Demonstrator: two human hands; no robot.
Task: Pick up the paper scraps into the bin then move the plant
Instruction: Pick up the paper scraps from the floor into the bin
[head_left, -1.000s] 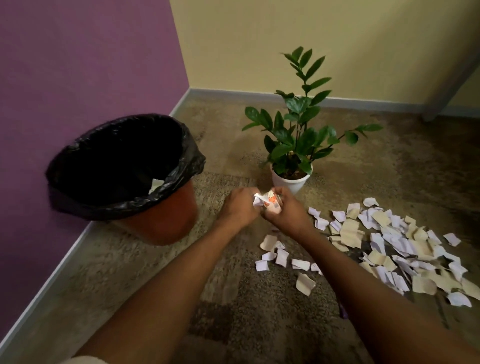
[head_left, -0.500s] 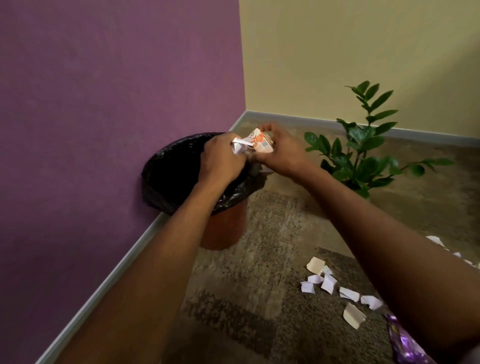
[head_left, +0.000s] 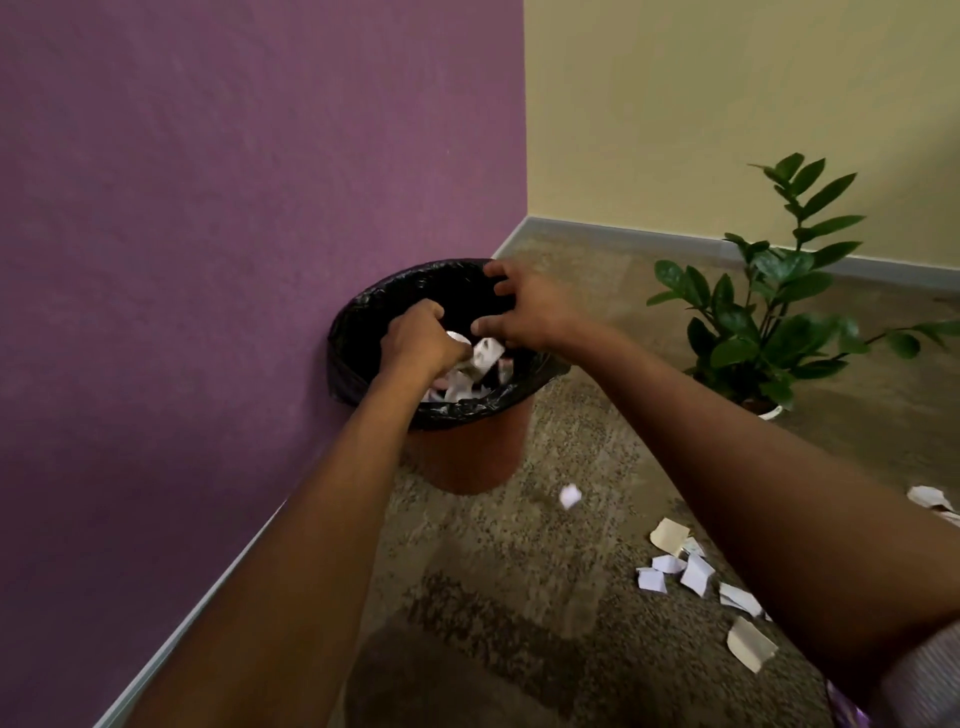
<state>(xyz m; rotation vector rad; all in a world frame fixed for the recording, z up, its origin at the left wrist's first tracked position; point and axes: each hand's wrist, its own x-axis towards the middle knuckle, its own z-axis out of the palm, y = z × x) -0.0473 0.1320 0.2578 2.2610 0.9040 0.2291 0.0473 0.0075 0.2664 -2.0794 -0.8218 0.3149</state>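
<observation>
Both hands are now seen over the mouth of the bin (head_left: 470, 457), where half a second ago they were held together at its near rim around a bundle of scraps. Right hand (head_left: 524, 312): fingers spread wide, curved, nothing held; fingertips over the far rim of the black liner (head_left: 358, 332). Left hand (head_left: 421, 343): fingers curled, a white bit of paper seen at the knuckles; whether it is pinched cannot be told. Just below and between the two sets of fingers, released scraps (head_left: 480, 364) are seen blurred inside the liner. One stray scrap (head_left: 570, 496) is caught blurred in front of the bin's orange wall, well below the fingers. A loose cluster of floor scraps (head_left: 685, 569) is noted on the carpet (head_left: 519, 597), partly hidden by the right forearm, well apart from either hand. Plant (head_left: 769, 306): upright in its white pot, well to the right of the right fingers, untouched, beside the yellow wall (head_left: 727, 104). Bin is set against the purple wall (head_left: 234, 208).
</observation>
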